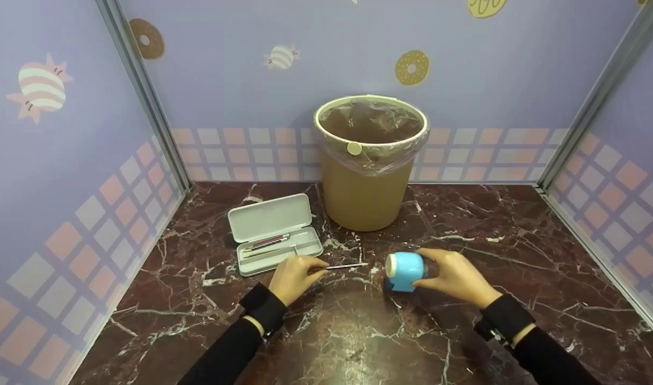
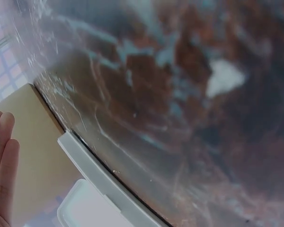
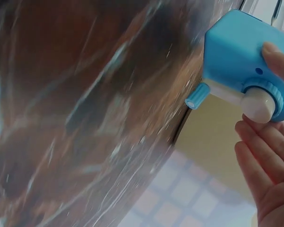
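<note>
In the head view my left hand [image 1: 294, 279] pinches a slim pencil [image 1: 348, 266] near one end. Its other end points right, toward a blue crank pencil sharpener [image 1: 407, 271], with a gap between them. My right hand [image 1: 457, 277] grips the sharpener from the right, thumb on the near side and fingers on the far side. The right wrist view shows the sharpener's crank handle [image 3: 197, 96] and the pale hub beside the fingers [image 3: 260, 146]. Only a few left fingers [image 2: 4, 165] appear in the left wrist view, where the pencil is mostly hidden.
An open white pencil case [image 1: 270, 218] lies behind my left hand, with several pencils [image 1: 265, 243] in it. Farther back stands a tan bin [image 1: 366, 187] lined with a clear bag. Patterned panels [image 1: 225, 80] enclose the dark marbled table [image 1: 358, 342] on three sides.
</note>
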`<action>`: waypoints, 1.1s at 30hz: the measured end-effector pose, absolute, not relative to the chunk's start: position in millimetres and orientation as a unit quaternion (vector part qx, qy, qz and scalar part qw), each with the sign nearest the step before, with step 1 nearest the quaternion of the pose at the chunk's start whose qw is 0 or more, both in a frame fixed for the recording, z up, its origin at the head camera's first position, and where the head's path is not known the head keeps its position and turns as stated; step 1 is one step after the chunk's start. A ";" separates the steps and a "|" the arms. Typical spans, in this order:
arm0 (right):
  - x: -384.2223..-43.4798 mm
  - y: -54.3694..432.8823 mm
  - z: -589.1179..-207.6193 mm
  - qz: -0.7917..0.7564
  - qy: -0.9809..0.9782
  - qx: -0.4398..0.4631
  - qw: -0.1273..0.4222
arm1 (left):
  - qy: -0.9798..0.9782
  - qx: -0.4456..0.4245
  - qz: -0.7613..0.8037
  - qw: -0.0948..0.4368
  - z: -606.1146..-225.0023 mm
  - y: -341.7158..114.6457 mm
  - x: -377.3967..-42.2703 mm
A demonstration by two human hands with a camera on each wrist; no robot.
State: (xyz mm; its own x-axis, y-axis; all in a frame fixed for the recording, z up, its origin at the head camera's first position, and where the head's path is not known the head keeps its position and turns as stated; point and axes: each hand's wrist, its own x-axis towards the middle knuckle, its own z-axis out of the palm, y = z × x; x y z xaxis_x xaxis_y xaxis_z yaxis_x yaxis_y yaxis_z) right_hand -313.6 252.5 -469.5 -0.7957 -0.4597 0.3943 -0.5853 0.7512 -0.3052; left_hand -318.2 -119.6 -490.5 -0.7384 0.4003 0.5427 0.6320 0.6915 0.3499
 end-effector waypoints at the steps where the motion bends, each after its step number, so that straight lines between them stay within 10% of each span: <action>1: -311.8 249.0 -470.0 0.210 -0.923 0.286 0.147 | -0.892 -0.292 -0.268 0.216 -490.7 -119.2 -317.2; 33: -301.0 222.5 -473.7 0.184 -0.929 0.303 0.104 | -0.885 -0.339 -0.265 0.180 -487.2 -114.2 -306.9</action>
